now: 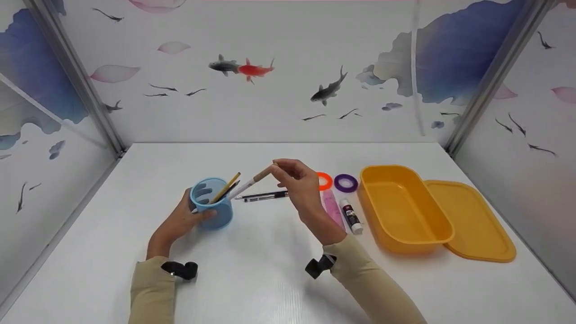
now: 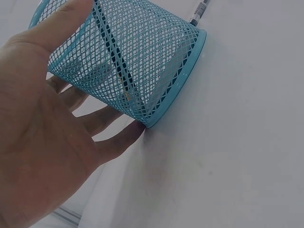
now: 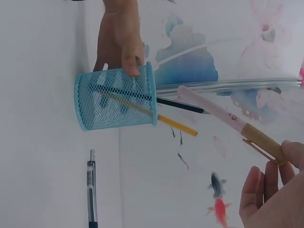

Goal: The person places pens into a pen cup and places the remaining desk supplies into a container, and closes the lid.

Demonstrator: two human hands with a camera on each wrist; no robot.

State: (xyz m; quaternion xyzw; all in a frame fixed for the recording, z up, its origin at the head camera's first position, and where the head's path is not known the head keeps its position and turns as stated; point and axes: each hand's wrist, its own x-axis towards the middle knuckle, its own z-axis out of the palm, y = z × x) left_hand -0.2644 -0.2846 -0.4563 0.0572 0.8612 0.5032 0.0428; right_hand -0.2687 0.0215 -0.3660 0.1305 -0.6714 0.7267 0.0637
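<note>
Pen point(image 3: 236, 124) with small, unreadable marking point(image 3: 232, 117)

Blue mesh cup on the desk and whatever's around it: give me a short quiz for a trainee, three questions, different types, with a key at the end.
1. Multiple choice. What does the right hand pinch?
A) the glue stick
B) the tan-capped pale pen
C) the yellow pencil

2. True or false, about the blue mesh cup in the left hand: the pen's free end is already inside it.

3. Fill the gap: the ring next to the purple ring is ____ in colour.

Key
1. B
2. False; the right wrist view shows that end outside the rim.
3. Orange
</note>
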